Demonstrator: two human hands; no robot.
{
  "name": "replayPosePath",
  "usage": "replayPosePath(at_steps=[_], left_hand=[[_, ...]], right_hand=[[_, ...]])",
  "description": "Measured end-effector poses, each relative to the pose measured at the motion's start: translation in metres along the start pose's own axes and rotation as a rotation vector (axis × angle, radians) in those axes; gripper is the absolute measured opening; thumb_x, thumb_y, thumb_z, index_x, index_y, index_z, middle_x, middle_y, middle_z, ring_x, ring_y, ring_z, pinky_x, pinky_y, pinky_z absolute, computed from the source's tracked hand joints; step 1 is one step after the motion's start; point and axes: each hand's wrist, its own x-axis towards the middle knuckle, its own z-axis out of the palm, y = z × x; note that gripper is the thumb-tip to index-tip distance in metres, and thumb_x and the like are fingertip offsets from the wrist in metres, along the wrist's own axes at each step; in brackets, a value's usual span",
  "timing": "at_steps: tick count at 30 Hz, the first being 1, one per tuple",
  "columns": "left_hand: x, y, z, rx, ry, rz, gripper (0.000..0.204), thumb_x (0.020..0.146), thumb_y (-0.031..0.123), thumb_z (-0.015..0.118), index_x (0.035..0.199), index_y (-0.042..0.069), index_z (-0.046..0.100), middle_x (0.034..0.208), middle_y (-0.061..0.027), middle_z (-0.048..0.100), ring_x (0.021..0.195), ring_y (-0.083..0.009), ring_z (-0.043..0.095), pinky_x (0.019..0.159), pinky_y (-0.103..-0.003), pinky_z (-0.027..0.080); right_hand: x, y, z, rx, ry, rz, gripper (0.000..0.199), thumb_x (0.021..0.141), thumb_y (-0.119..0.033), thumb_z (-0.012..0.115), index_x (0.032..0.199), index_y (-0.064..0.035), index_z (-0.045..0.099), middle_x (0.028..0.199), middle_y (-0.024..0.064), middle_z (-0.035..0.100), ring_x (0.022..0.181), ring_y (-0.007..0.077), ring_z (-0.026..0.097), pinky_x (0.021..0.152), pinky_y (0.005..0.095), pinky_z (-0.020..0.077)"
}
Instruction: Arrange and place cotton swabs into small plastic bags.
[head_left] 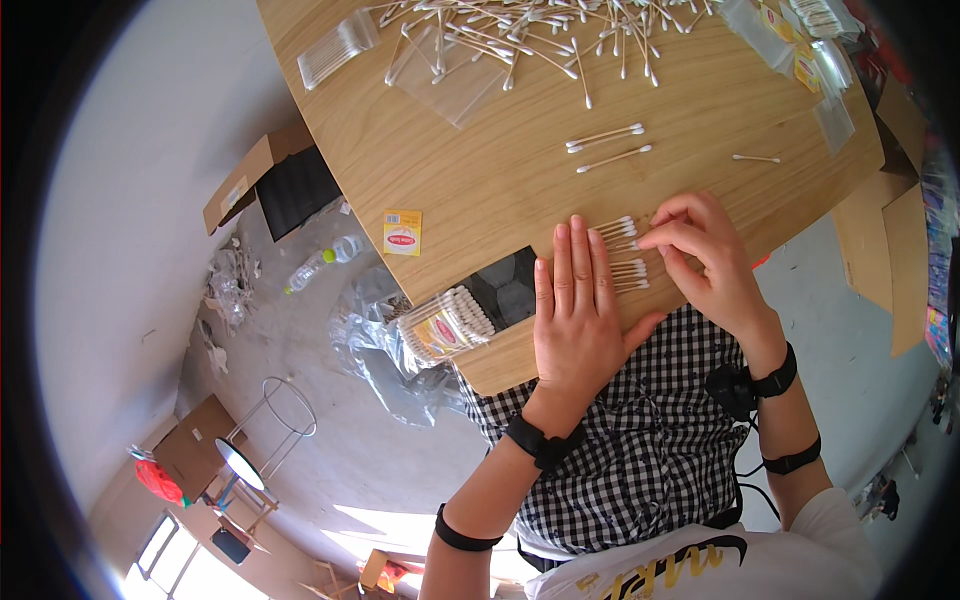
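Note:
My left hand lies flat near the table's front edge, fingers together and stretched out, over a row of cotton swabs. The swabs' white tips stick out to its right, while the rest of them is hidden under the palm. At those tips my right hand is bent, its fingertips closed on the end of a cotton swab. Just left of my left hand is a dark hexagon-patterned pad. A clear packet of cotton swabs with a yellow label sits beside it at the table's edge.
A loose heap of cotton swabs covers the far side, with a flat clear bag under part of it. A yellow card lies at the left edge. Filled packets lie far left. Open cardboard boxes stand beyond the right edge.

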Motion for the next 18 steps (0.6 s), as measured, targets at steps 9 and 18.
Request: replayPosePath(at_steps=[9,18], left_hand=[[0.0017,-0.0003,-0.001,-0.01,-0.001,0.001,0.109,0.081,0.069,0.057,0.146,-0.013,0.027,0.154,-0.0309,0.026,0.146,-0.0407,0.025,0.117,-0.054,0.022],[0.0012,-0.0002,-0.0009,-0.017,0.006,-0.003,0.109,0.081,0.069,0.058,0.146,-0.013,0.027,0.154,-0.0304,0.027,0.146,-0.0399,0.025,0.117,-0.053,0.022]], right_hand=[[0.0068,-0.0052,0.0016,0.015,0.026,0.032,0.019,0.079,0.006,0.063,0.091,-0.0082,0.068,0.095,0.0051,0.057,0.088,0.0222,0.055,0.075,0.0333,0.0476],[0.0092,-0.0025,0.0013,-0.029,-0.005,-0.014,0.02,0.08,0.006,0.061,0.094,-0.0082,0.068,0.095,0.0055,0.058,0.09,0.0233,0.055,0.078,0.0347,0.0469]])
